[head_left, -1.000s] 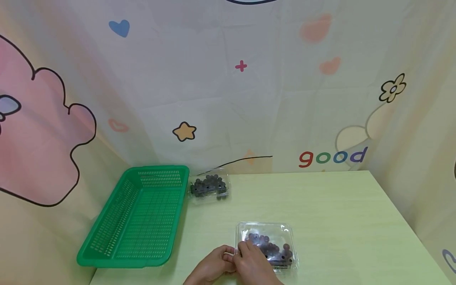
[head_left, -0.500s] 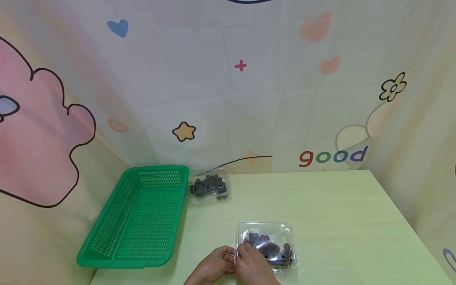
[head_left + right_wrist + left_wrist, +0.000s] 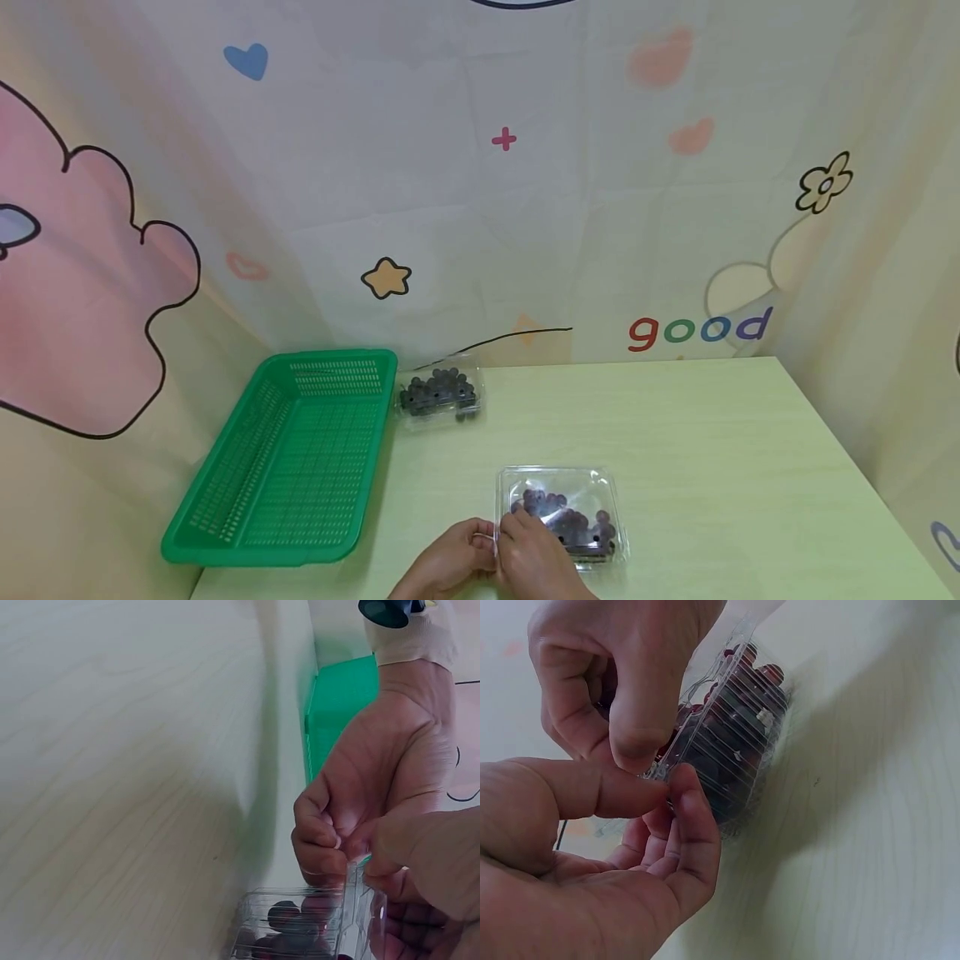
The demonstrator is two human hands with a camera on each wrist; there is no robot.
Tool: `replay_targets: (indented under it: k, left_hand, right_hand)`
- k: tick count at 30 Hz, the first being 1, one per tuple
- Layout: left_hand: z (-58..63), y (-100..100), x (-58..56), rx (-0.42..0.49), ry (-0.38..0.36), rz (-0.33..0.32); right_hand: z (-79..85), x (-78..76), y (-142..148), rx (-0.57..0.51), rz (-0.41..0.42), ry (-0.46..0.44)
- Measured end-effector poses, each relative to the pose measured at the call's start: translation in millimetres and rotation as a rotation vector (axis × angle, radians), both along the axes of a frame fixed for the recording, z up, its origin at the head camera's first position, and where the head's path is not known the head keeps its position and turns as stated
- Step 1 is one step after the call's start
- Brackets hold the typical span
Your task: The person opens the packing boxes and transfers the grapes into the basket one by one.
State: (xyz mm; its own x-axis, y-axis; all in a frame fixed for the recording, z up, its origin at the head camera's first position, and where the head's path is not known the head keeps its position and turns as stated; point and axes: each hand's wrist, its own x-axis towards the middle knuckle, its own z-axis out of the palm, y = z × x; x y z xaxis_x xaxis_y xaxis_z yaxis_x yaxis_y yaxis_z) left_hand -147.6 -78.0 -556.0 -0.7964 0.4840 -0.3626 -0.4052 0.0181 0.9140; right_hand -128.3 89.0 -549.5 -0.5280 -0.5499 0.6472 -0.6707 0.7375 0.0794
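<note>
A clear plastic clamshell box (image 3: pixel 588 486) of dark grapes (image 3: pixel 570 525) lies near the front of the table. At its left edge my left hand (image 3: pixel 453 557) pinches the rim between thumb and index finger, as the left wrist view shows. My right hand (image 3: pixel 536 558) grips the same edge just beside it, its thumb (image 3: pixel 639 742) pointing down at the seam between lid and base. The lid lies down over the grapes. In the right wrist view both hands meet at the rim (image 3: pixel 351 907), and the right fingers partly cover the box.
A green perforated plastic basket (image 3: pixel 367 483) stands at the left of the pale table (image 3: pixel 720 467). Against its back right corner sits a second clear clamshell of dark grapes (image 3: pixel 442 390). A printed curtain (image 3: pixel 450 200) hangs behind the table.
Both hands stay at the box's left edge with only slight finger shifts. The box and the basket keep their places.
</note>
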Motion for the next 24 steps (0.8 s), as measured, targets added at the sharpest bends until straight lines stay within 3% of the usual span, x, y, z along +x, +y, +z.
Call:
replay_targets:
  k: [7,14,24]
  left_hand:
    - [-4.3,-2.5,0.5,0.057,-0.042,0.005]
    - [-5.5,-2.8,-1.0,0.036,-0.073,0.005]
    - [-7.3,1.0,0.3,-0.002,-0.024,0.044]
  right_hand:
    - [0.0,0.8,0.4,0.000,-0.011,-0.016]
    - [5.7,4.9,0.5,0.026,-0.044,-0.075]
    - [15.4,10.7,0.7,0.046,-0.105,-0.108]
